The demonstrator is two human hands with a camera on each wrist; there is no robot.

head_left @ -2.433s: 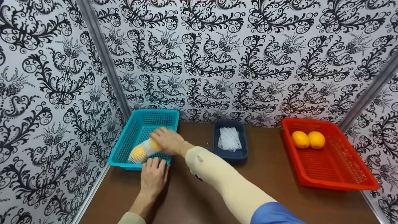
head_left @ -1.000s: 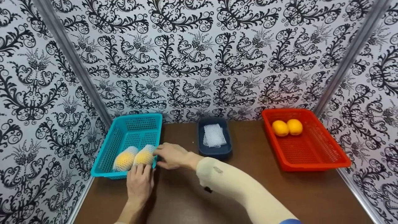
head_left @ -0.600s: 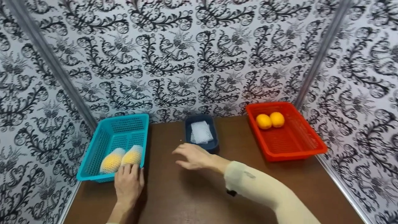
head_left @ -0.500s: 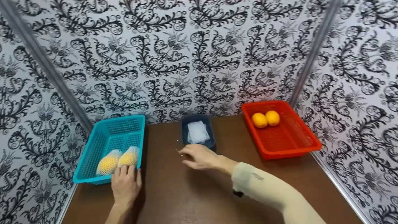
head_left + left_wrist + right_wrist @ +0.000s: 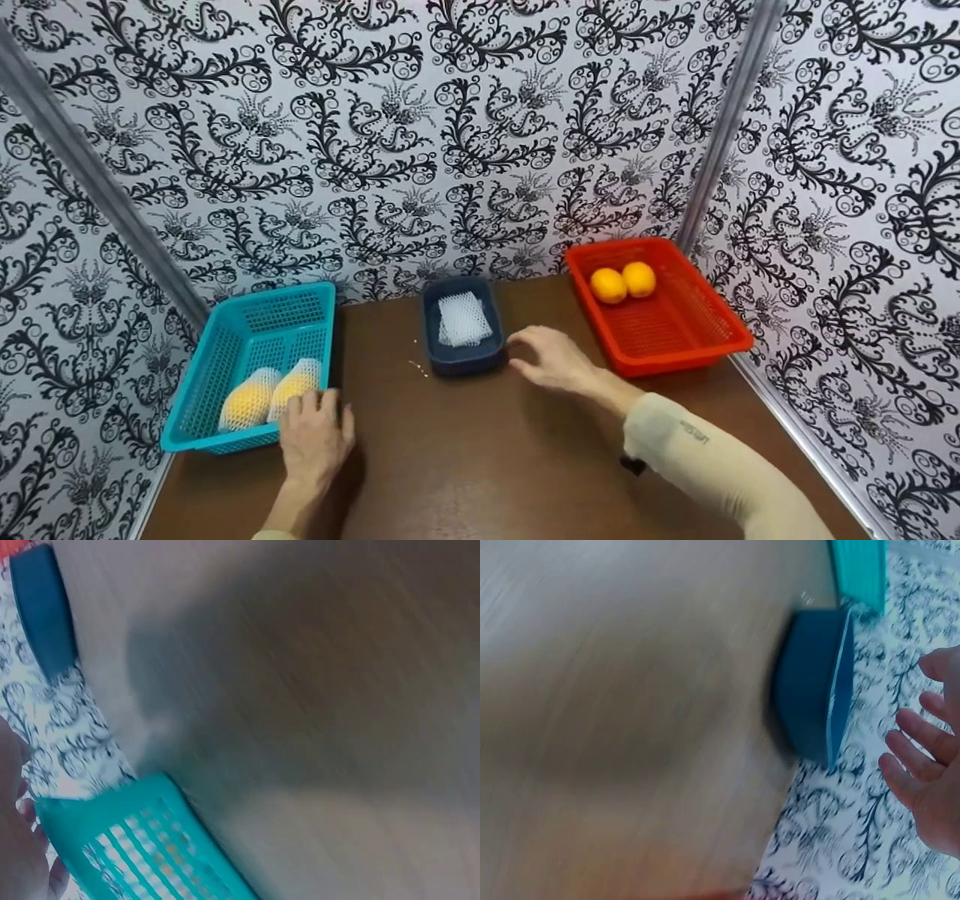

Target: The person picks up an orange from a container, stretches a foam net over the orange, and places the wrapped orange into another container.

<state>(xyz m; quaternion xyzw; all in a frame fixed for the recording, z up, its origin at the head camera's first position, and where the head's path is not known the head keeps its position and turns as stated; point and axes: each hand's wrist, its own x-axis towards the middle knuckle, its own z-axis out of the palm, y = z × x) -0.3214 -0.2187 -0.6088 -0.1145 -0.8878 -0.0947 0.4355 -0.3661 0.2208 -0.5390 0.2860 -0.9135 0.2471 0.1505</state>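
My left hand (image 5: 315, 439) is at the near right corner of the teal basket (image 5: 174, 420), fingers loosely bent over its rim and holding nothing. Inside that basket, two yellow-orange round fruits in white foam nets lie side by side: one netted fruit (image 5: 247, 403) at the left, another netted fruit (image 5: 295, 388) close to my left fingertips. My right hand (image 5: 555, 360) hovers over the table just right of the dark blue tray (image 5: 463, 365), and the right wrist view shows its fingers spread with nothing in them. White foam nets (image 5: 463, 319) lie flat in the tray.
A red basket (image 5: 675, 361) stands at the right with two bare yellow-orange fruits (image 5: 624, 283) in its far left corner. Small light specks (image 5: 420, 367) dot the brown table (image 5: 465, 465) left of the tray. Patterned walls (image 5: 375, 150) enclose the back and sides.
My right hand has let go of a netted fruit in the teal basket and moved right, past the dark blue tray. My left hand has stayed at the basket's corner. The head view has turned right.
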